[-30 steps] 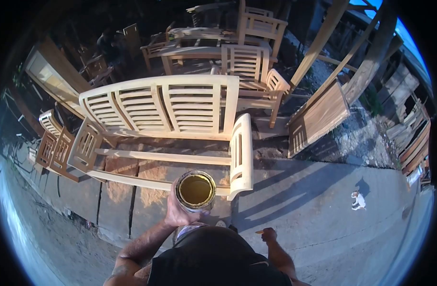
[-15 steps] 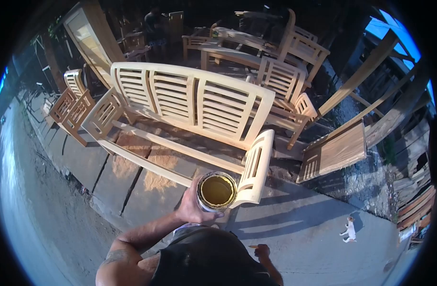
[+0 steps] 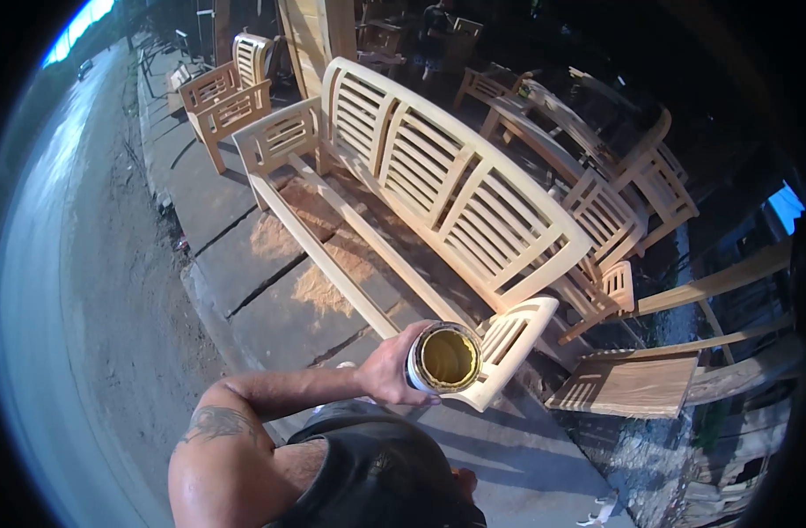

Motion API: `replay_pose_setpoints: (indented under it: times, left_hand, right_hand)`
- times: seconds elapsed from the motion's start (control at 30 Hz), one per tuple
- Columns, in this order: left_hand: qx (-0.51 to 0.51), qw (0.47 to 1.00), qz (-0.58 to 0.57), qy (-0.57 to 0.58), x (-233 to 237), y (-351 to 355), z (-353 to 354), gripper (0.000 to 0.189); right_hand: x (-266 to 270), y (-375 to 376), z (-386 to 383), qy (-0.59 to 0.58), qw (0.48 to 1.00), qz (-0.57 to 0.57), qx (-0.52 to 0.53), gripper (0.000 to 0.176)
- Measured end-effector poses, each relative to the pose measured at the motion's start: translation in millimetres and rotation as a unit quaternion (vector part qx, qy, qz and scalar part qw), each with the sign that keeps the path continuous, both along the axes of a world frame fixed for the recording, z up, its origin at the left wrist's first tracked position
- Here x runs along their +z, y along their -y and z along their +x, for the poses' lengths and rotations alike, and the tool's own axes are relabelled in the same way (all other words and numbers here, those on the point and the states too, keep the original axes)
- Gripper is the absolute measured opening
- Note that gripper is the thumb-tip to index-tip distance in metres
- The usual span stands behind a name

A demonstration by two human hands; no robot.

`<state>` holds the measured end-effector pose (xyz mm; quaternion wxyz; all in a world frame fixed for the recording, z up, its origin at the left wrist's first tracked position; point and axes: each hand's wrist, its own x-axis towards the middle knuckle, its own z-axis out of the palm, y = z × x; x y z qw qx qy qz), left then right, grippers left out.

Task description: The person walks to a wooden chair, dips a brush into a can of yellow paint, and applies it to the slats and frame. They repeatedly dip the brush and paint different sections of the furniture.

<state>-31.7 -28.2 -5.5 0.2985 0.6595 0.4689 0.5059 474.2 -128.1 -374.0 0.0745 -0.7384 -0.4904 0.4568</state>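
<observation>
My left hand (image 3: 394, 365) is closed around the side of an open can (image 3: 447, 359) with a yellowish, stained rim. Yellow-brown liquid or coating shows inside. Just behind the can stands a pale wooden bench frame (image 3: 456, 141) with a slatted back and bare seat rails; the can covers part of its near armrest (image 3: 517, 339). Of my right hand (image 3: 464, 480), only a small part shows at the right edge of my dark shirt. Its fingers are mostly hidden, and I cannot see what they hold.
A slatted wooden chair (image 3: 231, 101) stands at the left, beside the road (image 3: 60, 220). More wooden furniture (image 3: 544, 132) is at the back right. A wooden panel (image 3: 627, 385) lies at the right. Sawdust (image 3: 324, 286) covers some paving. A small white animal (image 3: 601, 510) is at the bottom.
The view has turned left, so the bench and can appear farther right. My left hand still holds the can. My right hand, earlier holding a thin pale stick, is now mostly hidden.
</observation>
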Motion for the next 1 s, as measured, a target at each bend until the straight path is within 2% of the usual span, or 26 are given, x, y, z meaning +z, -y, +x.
replay_pose_setpoints:
  times: [0.23,0.8,0.9,1.0]
  left_hand:
    - [-0.002,1.0,-0.003,0.015,4,0,2,0.117]
    - [-0.037,0.999,-0.033,0.022,5,-6,18,0.119]
    - [-0.043,0.998,-0.034,0.021,10,-6,19,0.118]
    - [-0.05,0.998,-0.03,0.025,8,-9,23,0.118]
  right_hand:
    - [-3,-8,-6,-0.008,1.0,-0.005,-0.023,0.018]
    - [-31,41,10,0.002,0.999,0.025,-0.044,0.019]
    - [-19,41,2,-0.038,0.995,0.034,-0.087,0.02]
    - [-23,40,6,-0.037,0.996,0.066,-0.046,0.021]
